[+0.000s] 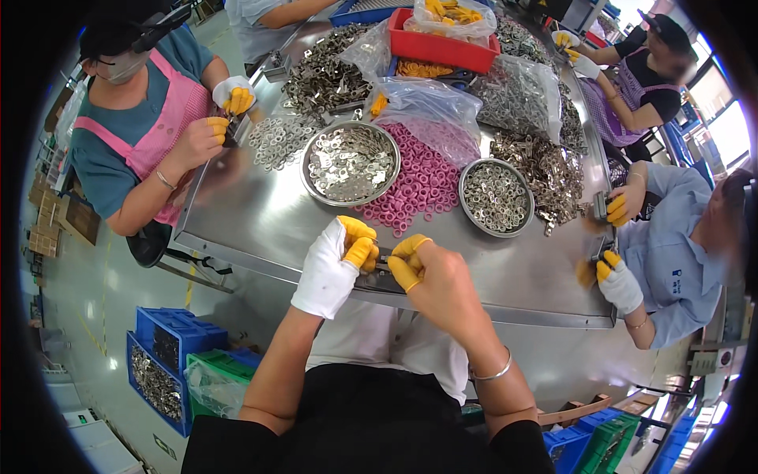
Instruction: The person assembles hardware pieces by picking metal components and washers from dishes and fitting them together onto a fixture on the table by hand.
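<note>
My left hand (332, 265) wears a white glove with yellow finger covers. My right hand (440, 283) has yellow covers on its fingertips only. Both are closed at the table's near edge around a small dark metal part (384, 265), whose exact kind is hidden by the fingers. Just beyond my hands lies a heap of pink rings (410, 178). A round steel bowl (306, 183) with flat silvery metal pieces stands ahead to the left. A smaller steel bowl (466, 213) with metal rings stands ahead to the right.
The steel table (268, 229) bears piles of metal parts (324, 71), plastic bags (517, 95) and a red bin (446, 54). Co-workers handle parts at the left (150, 118), right (671, 245) and far right (643, 87). Blue crates (170, 340) stand on the floor at left.
</note>
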`<state>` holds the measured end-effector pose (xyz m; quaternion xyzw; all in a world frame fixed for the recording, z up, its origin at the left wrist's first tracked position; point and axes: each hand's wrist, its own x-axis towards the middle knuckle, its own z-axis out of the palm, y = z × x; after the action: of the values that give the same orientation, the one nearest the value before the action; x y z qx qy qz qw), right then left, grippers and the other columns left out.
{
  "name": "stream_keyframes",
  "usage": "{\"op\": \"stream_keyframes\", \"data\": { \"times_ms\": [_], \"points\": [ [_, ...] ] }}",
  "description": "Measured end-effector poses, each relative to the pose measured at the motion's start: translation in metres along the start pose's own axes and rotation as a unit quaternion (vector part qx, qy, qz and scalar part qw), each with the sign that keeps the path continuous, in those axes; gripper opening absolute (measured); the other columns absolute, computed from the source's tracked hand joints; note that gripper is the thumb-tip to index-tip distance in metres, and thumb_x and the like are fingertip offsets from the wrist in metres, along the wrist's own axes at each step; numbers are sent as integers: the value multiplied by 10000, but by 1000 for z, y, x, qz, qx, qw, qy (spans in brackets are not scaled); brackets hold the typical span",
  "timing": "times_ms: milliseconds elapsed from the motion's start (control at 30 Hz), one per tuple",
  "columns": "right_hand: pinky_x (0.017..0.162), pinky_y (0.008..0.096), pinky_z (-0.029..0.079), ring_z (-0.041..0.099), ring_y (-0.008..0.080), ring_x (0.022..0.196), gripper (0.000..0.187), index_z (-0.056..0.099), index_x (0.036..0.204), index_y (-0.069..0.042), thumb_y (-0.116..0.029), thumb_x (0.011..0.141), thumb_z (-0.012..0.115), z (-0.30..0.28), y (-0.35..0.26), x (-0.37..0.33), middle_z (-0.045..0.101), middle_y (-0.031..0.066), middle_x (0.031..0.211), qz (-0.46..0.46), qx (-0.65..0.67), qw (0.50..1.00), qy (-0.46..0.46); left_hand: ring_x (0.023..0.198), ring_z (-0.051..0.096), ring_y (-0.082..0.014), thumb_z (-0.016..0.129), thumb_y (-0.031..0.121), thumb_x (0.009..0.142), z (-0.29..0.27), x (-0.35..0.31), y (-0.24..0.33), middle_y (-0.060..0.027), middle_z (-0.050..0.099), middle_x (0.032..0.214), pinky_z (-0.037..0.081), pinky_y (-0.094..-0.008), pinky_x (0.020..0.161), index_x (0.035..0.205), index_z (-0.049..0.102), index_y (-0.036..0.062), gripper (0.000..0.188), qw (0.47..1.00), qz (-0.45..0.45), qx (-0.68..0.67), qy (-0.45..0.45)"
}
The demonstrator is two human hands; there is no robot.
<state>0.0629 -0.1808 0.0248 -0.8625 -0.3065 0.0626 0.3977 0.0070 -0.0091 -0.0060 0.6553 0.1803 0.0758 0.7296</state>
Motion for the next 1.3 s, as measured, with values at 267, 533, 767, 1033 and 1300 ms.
{"op": "stream_keyframes", "data": {
  "times_ms": [267, 533, 767, 1033, 1300],
  "points": [
    [568, 304, 460, 539, 186, 570, 170, 674, 1005, -39, -55, 838, 703, 2, 43, 16, 625, 82, 877, -41, -107, 987, 113, 786, 620, -113, 614, -50, 877, 3, -5, -3, -67, 675, 929, 511, -230, 736, 1022, 638, 8, 158, 1000, 27, 11, 4],
    [603, 343, 482, 589, 252, 693, 212, 644, 1039, -54, -75, 835, 698, 8, 46, -12, 591, 93, 956, 26, -93, 987, 129, 840, 630, -144, 618, -77, 827, 0, -7, 20, -80, 673, 1024, 511, -252, 768, 1011, 639, 9, 204, 992, 0, 124, -36],
    [657, 269, 497, 601, 170, 709, 206, 655, 1016, -31, -2, 817, 701, 9, 34, -14, 634, 68, 1002, -1, 205, 977, 55, 964, 633, -186, 622, -90, 776, 17, 9, 24, -101, 655, 1139, 507, -283, 818, 1001, 645, 15, 249, 899, 136, 398, -123],
    [708, 230, 497, 612, 146, 809, 230, 663, 1031, -29, 39, 813, 689, 9, 16, -10, 662, 59, 1026, 54, 209, 976, 19, 971, 635, -208, 606, -107, 754, 6, -1, 28, -85, 663, 1145, 492, -301, 893, 1002, 660, 42, 295, 996, 4, -83, -35],
    [766, 309, 488, 588, 219, 847, 273, 678, 1026, -57, -39, 762, 748, 0, 11, -10, 665, 71, 1012, -22, 84, 996, -13, 855, 657, -278, 615, 7, 840, -93, 14, 17, -104, 695, 1003, 508, -348, 778, 1001, 674, 47, 176, 756, 233, 509, 338]
  ]
}}
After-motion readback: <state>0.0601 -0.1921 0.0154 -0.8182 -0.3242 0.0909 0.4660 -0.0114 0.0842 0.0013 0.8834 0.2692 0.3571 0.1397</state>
